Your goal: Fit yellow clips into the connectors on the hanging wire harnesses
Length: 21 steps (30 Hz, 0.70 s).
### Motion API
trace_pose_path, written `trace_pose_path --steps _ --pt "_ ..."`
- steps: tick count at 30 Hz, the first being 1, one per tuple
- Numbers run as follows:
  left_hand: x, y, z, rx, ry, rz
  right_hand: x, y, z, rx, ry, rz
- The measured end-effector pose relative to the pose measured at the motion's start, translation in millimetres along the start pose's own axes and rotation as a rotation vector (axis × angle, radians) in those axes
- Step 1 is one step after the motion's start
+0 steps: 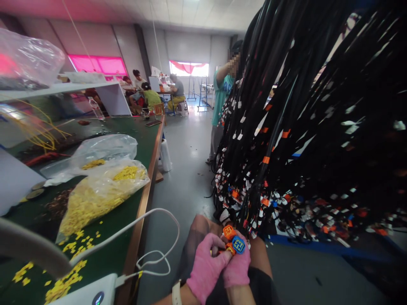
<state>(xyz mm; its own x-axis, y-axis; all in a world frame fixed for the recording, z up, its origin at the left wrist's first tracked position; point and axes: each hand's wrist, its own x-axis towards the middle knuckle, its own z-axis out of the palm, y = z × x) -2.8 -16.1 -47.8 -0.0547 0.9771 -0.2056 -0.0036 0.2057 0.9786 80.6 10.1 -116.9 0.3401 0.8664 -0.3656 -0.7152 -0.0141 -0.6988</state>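
Note:
Over my lap, both hands wear pink gloves and meet around a small bunch of connectors. My left hand (pixel 208 264) is closed, its thumb and fingers pinching at an orange connector low in the bunch. Behind it my right hand (pixel 238 267) wraps round the bunch from the right. An orange connector (pixel 228 231) sticks up at the top, and a blue connector (pixel 238 245) with yellow inside faces up beside it. Fingers partly hide the lower orange connector (pixel 230 249). Black wire harnesses (pixel 254 127) with white and orange tags hang just beyond my hands.
On the green bench (pixel 133 220) at left lies a clear bag of yellow pieces (pixel 95 203), with loose yellow pieces scattered before it. A white cable (pixel 152 214) loops past the bench edge from a white power bank (pixel 92 292). A person in teal (pixel 218 101) stands by the harnesses.

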Motion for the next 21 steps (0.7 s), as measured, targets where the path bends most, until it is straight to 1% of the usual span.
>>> trace_pose_path --steps 2,7,9,11,13,15,17,21 --pt "-1 1 0.0 0.025 -0.008 0.007 -3 -4 5 0.004 0.046 -0.006" --pt "-2 5 -1.9 0.041 -0.018 0.009 -11 -13 19 -0.002 0.146 0.035" --pt "1 5 -4.2 0.025 -0.067 -0.015 -11 -14 19 -0.002 0.149 0.015" --pt "7 3 -7.0 -0.002 -0.135 -0.077 -11 -13 16 -0.026 0.14 -0.023" --pt "12 -1 -9.4 -0.03 -0.174 -0.133 -11 -12 13 -0.079 0.124 -0.065" --pt "16 -4 -11.0 -0.039 -0.181 -0.142 -12 -11 11 -0.113 0.12 -0.087" --pt "18 -5 -12.1 -0.032 -0.191 -0.141 -13 -10 12 -0.113 0.134 -0.078" --pt "16 0 -13.8 -0.03 -0.209 -0.176 -15 -8 15 -0.118 0.179 -0.085"
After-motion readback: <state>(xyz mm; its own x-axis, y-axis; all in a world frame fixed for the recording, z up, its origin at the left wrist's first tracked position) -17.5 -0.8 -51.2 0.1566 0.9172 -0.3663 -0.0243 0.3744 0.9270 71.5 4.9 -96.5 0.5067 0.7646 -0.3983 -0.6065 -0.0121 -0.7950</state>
